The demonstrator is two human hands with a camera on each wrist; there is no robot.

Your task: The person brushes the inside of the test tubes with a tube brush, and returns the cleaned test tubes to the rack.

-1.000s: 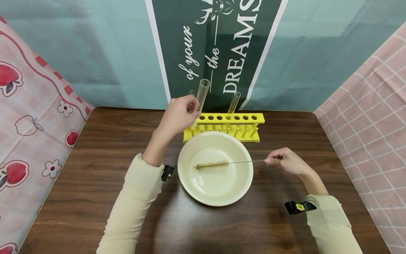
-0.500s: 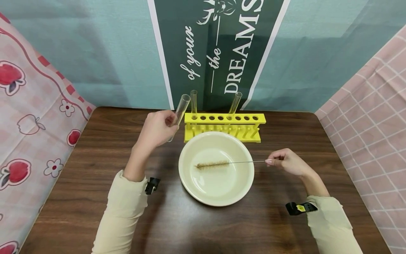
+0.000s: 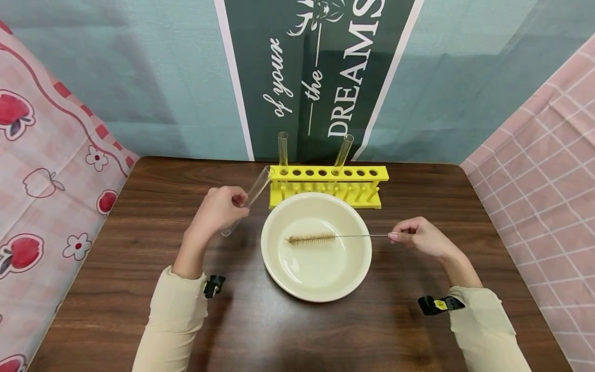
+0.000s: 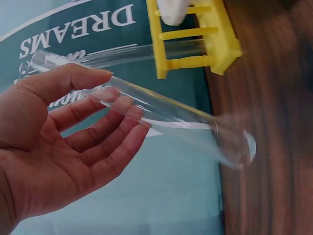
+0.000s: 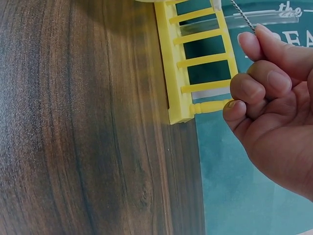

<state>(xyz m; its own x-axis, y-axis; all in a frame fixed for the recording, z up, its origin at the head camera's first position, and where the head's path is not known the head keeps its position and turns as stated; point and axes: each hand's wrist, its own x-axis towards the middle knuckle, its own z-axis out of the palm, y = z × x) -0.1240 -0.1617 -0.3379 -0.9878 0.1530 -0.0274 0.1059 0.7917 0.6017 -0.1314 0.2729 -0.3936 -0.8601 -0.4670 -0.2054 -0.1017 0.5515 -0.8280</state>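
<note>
My left hand pinches a clear glass test tube between thumb and fingertips, left of the bowl. The tube slants, its open end up toward the rack and its rounded end down to the left. In the left wrist view the tube looks see-through, with the thumb on one side and several fingers on the other. My right hand pinches the thin wire handle of a test tube brush. The tan bristles lie over the cream bowl. In the right wrist view the twisted wire ends at the fingertips.
Behind the bowl stands a yellow test tube rack. It holds one upright test tube at its left end and a tilted test tube near the middle. A brown wooden table lies under everything, with cloth backdrops on three sides.
My left hand has drawn the test tube away from the rack, leftward and toward me, and tilted it further. My right hand and the brush have stayed in place.
</note>
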